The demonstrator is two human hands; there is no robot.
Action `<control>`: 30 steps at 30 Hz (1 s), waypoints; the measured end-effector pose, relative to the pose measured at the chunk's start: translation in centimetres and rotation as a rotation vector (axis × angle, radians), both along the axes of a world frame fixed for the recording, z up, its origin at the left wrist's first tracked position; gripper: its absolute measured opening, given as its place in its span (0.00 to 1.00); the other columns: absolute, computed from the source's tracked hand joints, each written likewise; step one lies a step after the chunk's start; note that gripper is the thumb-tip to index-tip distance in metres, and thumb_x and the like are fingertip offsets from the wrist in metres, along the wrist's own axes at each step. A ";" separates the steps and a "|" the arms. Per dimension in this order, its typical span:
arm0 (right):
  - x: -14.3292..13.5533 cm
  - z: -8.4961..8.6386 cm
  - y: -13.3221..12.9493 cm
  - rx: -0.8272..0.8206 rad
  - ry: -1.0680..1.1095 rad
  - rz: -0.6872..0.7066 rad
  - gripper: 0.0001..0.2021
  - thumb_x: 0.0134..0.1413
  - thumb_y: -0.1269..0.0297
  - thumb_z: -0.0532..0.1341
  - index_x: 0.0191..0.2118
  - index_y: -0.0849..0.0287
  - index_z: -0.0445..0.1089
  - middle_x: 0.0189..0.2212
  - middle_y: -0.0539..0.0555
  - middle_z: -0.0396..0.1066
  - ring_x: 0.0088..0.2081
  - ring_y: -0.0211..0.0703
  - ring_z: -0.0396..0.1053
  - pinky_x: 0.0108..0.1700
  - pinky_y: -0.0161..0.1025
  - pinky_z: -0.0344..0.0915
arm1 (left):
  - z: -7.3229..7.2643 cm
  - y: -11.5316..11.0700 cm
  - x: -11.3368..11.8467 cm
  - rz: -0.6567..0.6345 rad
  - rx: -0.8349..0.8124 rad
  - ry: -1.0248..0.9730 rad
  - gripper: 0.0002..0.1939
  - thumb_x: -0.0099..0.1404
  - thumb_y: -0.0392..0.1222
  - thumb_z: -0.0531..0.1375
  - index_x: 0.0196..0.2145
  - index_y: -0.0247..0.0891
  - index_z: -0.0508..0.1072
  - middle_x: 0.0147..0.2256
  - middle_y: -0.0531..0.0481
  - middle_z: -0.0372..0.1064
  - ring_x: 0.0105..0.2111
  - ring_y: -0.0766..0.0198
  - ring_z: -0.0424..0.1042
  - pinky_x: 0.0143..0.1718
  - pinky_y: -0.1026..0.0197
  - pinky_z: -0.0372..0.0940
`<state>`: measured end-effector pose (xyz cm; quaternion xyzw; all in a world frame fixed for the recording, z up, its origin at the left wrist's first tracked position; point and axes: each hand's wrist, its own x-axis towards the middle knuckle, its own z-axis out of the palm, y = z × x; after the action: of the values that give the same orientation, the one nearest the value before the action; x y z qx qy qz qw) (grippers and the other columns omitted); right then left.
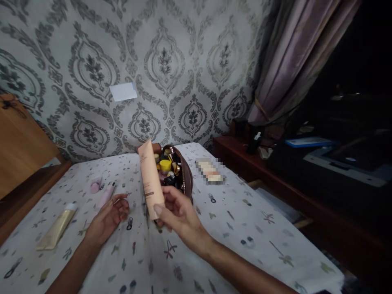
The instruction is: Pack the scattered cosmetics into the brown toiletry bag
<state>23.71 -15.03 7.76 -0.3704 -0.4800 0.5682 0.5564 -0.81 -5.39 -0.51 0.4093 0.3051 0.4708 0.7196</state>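
My right hand (179,212) grips a peach-coloured squeeze tube (150,179) near its lower end and holds it upright, tilted a little left. Behind the tube stands an open brown cosmetic bag (187,179), partly hidden by it. A yellow-lidded jar (165,165) and several small bottles fill the bag. My left hand (108,216) is empty, its fingers loosely curled and apart. Close beside that hand lies a slim pink tube (106,195). Farther left are a small pink container (95,184) and a gold tube with a white cap (58,226).
A patterned white cloth (232,245) covers the surface. To the right of the bag lies a flat, blurred-out object (210,170). A wooden board (27,143) stands at the left, and a dark red ledge (235,153) runs along the right below a purple curtain (294,61).
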 end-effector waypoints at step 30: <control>2.8 7.1 7.6 -0.449 -0.413 -0.021 0.10 0.58 0.72 0.62 0.27 0.60 0.61 0.13 0.46 0.65 0.14 0.31 0.61 0.14 0.25 0.59 | 0.2 -0.1 0.1 -0.097 -0.010 0.000 0.20 0.56 0.49 0.68 0.43 0.34 0.77 0.33 0.45 0.71 0.32 0.61 0.69 0.32 0.61 0.66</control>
<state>26.46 -7.47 14.90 -0.5969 -0.4413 0.5669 0.3570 -0.66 -5.53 -0.26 0.4199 0.2871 0.4340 0.7435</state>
